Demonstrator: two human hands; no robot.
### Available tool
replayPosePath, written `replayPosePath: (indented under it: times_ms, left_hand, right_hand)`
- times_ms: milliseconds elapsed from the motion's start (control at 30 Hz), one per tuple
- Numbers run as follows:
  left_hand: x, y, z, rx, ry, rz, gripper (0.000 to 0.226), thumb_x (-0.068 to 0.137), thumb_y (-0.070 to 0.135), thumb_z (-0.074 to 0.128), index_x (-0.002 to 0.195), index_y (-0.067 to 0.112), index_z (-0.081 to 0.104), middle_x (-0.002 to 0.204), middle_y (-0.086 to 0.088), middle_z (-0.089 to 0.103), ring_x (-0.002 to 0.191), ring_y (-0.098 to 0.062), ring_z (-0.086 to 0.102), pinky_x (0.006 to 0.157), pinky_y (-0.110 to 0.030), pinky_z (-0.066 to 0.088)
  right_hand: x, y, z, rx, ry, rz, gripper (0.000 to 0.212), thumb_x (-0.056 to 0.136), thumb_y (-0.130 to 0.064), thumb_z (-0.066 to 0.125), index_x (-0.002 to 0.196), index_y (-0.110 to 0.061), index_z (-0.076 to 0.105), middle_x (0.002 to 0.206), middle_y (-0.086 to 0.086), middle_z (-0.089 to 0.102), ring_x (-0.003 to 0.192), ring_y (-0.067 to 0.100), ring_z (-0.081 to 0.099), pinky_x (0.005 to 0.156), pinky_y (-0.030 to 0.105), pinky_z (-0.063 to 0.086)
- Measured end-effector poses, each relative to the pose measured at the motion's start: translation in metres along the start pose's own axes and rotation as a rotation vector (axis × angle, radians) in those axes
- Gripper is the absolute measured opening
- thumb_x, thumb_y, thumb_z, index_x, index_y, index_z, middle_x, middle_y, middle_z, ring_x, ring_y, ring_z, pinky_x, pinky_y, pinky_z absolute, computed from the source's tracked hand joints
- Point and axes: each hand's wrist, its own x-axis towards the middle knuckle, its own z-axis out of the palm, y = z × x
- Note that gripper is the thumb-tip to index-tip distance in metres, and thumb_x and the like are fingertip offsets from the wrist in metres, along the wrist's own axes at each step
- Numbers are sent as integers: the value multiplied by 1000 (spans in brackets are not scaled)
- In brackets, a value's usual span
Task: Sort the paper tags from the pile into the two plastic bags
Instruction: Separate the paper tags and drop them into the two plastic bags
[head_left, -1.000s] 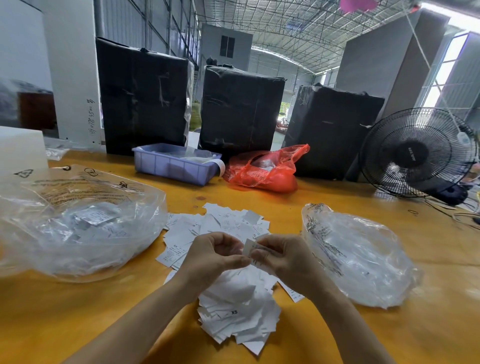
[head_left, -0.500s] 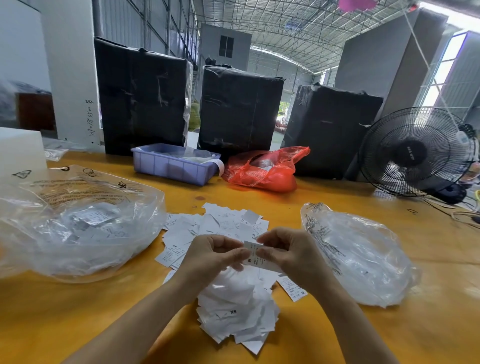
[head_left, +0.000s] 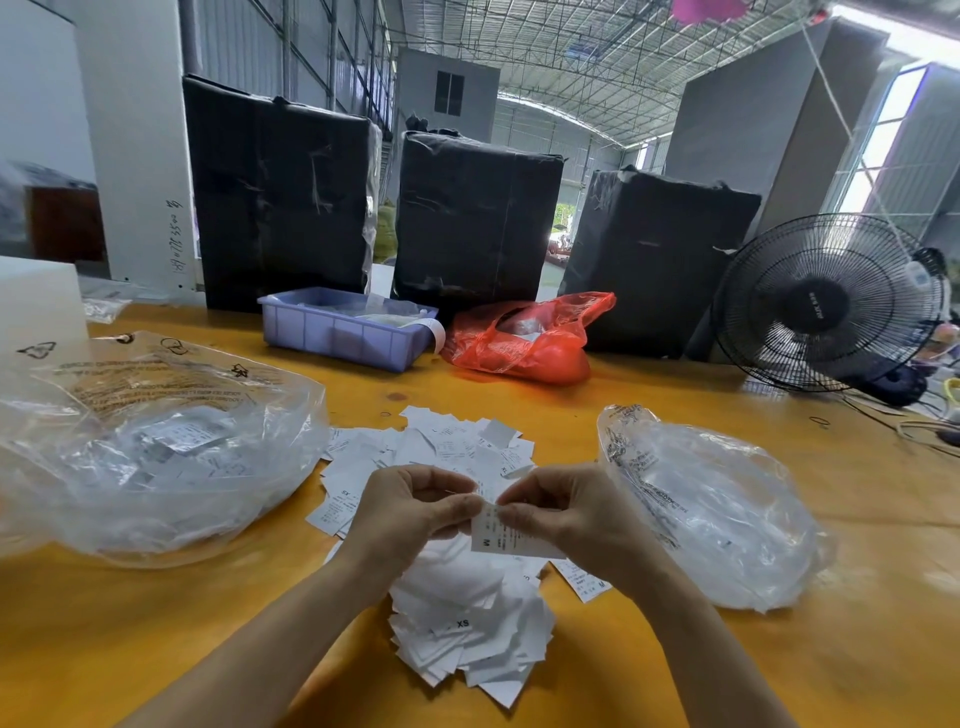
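your left hand (head_left: 410, 506) and right hand (head_left: 563, 512) both pinch one paper tag (head_left: 506, 535) marked m, each grip clamped on its top edge, just above the pile of tags (head_left: 457, 613) on the yellow counter (head_left: 675, 395). the left plastic bag (head_left: 156, 447) and the right plastic bag (head_left: 711, 509) flank the pile.

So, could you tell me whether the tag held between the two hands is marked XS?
No, the tag pinched by the left hand and right hand shows an M.
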Motion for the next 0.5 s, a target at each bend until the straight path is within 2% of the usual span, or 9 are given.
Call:
replayPosePath:
  times_ms: [167,267,400,467,500]
  left_hand:
    - [-2,2,3,24,18,54,17,71,2,78,85,6,70,72,-11,73,67,-19,72,58,-20,56]
    - [-5,5,5,91,-2,95,17,73,3,77,86,10,70,73,-8,74,71,-18,72,62,-24,58]
    - [-9,5,8,147,-20,103,14,75,7,77,83,16,71,73,-3,74,70,-12,71,58,-20,55]
    - [-8,6,8,86,48,82,13,74,7,77,82,15,71,72,-4,74,70,-13,71,60,-22,57]
    - [-7,6,8,39,91,69,12,74,7,77,82,14,71,72,-5,74,69,-13,71,60,-23,57]
  right_hand:
    - [-1,0,0,8,-25,12,5,80,-4,72,83,-5,76,67,-7,67,58,-6,59,52,8,41]
    - [-1,-2,1,42,-37,28,5,77,-3,74,80,-6,76,65,-8,66,60,-5,59,54,9,43]
    - [-1,-3,5,95,46,12,19,69,-11,82,82,-11,67,68,3,61,61,8,55,56,22,47]
    - [0,-3,5,128,135,3,23,71,-15,80,86,-13,64,76,11,65,65,13,59,60,30,52]
    - [1,-3,4,158,172,0,23,73,-15,78,89,-14,63,80,12,67,65,14,62,61,30,54]
